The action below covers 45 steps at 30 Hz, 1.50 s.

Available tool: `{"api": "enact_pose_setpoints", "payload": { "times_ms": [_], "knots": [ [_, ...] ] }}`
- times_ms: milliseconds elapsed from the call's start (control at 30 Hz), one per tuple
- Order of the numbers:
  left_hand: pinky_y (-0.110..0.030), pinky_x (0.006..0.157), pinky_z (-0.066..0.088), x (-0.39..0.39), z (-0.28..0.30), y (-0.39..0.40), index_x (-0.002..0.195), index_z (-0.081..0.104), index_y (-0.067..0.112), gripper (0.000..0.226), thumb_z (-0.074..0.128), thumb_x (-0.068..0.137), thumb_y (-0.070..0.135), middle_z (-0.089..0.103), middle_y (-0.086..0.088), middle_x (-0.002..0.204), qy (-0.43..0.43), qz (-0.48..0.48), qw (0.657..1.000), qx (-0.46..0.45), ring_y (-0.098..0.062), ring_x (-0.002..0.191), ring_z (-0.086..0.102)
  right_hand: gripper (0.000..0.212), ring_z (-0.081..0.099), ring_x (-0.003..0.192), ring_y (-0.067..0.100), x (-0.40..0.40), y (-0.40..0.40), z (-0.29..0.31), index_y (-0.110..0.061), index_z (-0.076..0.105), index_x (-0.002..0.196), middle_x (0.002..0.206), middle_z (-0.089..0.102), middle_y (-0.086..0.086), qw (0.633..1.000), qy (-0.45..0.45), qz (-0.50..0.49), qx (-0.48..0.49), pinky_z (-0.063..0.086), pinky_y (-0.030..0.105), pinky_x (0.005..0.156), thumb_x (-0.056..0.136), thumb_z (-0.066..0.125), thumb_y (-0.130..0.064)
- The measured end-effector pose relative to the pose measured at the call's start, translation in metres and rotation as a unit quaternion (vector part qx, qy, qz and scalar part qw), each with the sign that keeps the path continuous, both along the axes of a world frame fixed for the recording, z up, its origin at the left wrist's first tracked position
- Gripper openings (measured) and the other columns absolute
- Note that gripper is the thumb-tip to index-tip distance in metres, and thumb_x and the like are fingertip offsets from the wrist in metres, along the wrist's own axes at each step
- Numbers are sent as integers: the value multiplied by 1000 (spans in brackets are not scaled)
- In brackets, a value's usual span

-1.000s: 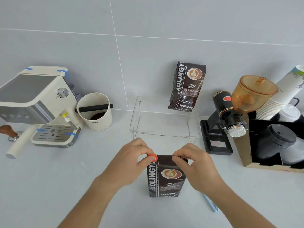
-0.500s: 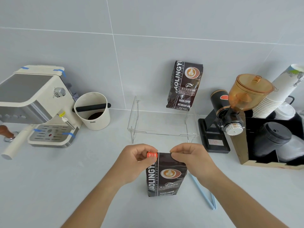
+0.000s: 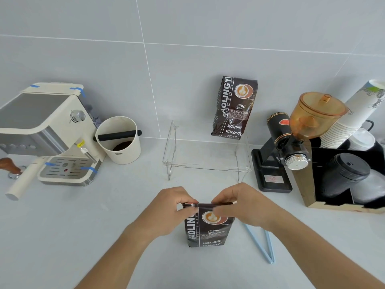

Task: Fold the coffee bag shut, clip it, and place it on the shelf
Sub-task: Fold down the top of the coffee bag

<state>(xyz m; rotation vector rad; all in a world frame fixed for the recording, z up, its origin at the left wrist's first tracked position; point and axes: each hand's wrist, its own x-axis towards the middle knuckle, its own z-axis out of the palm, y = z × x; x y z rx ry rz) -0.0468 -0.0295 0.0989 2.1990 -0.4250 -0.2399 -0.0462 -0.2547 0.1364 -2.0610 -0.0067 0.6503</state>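
Observation:
A dark brown coffee bag (image 3: 208,230) stands upright on the grey counter in front of me. My left hand (image 3: 173,209) pinches the left end of its folded top edge, and my right hand (image 3: 239,203) pinches the right end. A pale blue clip (image 3: 262,245), open in a V, lies flat on the counter just right of the bag. Behind the bag stands a clear acrylic shelf (image 3: 208,161). A second, identical coffee bag (image 3: 234,107) stands on the shelf's back right, against the tiled wall.
A cream espresso machine (image 3: 45,130) and a cream knock box (image 3: 118,140) occupy the left. At right are a black grinder with an amber hopper (image 3: 291,142), a stack of paper cups (image 3: 352,122) and a box of black lids (image 3: 345,174).
The top of the bag has been folded lower between both hands, making the bag shorter. More of the blue clip shows beside my right forearm.

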Motion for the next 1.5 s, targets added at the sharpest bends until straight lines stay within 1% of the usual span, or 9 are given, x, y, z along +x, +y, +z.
{"api": "enact_pose_setpoints", "payload": {
  "times_ms": [67, 167, 300, 533, 667, 833, 1033, 1200, 1500],
  "knots": [
    [-16, 60, 46, 1, 0, 0, 94, 76, 34, 12, 69, 85, 30, 67, 13, 84, -1, -12, 1000, 7, -7, 82, 64, 11, 68, 79, 6, -3, -4, -2, -26, 80, 86, 83, 72, -6, 994, -71, 56, -56, 55, 24, 73, 77, 77, -20],
    [-12, 59, 45, 2, 1, 1, 97, 72, 40, 15, 67, 87, 31, 71, 13, 89, 17, -19, 1000, -5, -5, 88, 66, 12, 60, 75, -2, -7, -6, -8, -28, 79, 89, 78, 66, -12, 980, -152, 86, -93, 46, 12, 67, 83, 71, -21],
    [-9, 62, 45, 7, 1, 4, 91, 73, 34, 11, 65, 88, 28, 70, 24, 92, 32, -43, 999, 3, -2, 89, 67, 9, 66, 67, 4, -13, -11, -18, -30, 78, 80, 74, 76, -11, 984, -162, 32, -59, 52, 23, 62, 80, 73, -23],
    [-6, 71, 45, 14, 1, 3, 89, 76, 26, 9, 68, 88, 23, 68, 35, 81, -2, -62, 998, 14, 4, 84, 66, 14, 69, 72, 13, -15, -29, -23, -24, 78, 95, 83, 79, -5, 973, -214, 75, -44, 54, 25, 66, 91, 65, -20],
    [-2, 62, 41, 14, -2, 3, 86, 77, 26, 11, 69, 87, 19, 71, 23, 88, 3, -47, 999, -7, 4, 84, 66, 9, 73, 73, 15, -14, -27, -31, -20, 81, 83, 78, 80, -4, 984, -174, -23, 13, 59, 28, 70, 85, 73, -18],
    [-1, 64, 41, 14, -3, -1, 82, 78, 20, 11, 71, 86, 13, 69, 30, 76, 10, -46, 999, -16, 4, 78, 66, 7, 76, 80, 22, -13, -29, -32, -15, 81, 81, 80, 81, 2, 990, -89, -78, 79, 60, 31, 75, 83, 75, -13],
    [-6, 70, 45, 17, -3, -1, 75, 76, 31, 19, 72, 85, 15, 73, 15, 83, 8, -30, 999, -16, -1, 81, 68, 11, 75, 79, 6, -17, -59, -38, -28, 79, 83, 82, 81, -8, 978, -75, -167, 98, 54, 10, 69, 82, 77, -17],
    [-5, 72, 46, 14, -3, -3, 74, 75, 35, 25, 72, 85, 12, 74, 16, 82, 10, -16, 999, -26, -3, 81, 69, 11, 70, 72, 21, -34, -97, -82, -15, 77, 77, 76, 77, 7, 967, -35, -250, -19, 56, 36, 77, 85, 69, -13],
    [-9, 72, 48, 11, -7, -2, 78, 76, 21, 16, 72, 85, 8, 73, 12, 78, 31, -8, 999, -35, -6, 76, 68, 6, 64, 75, 20, -77, -122, -159, -27, 69, 77, 76, 67, -7, 936, 65, -241, -250, 47, 26, 65, 82, 67, -30]
  ]
}}
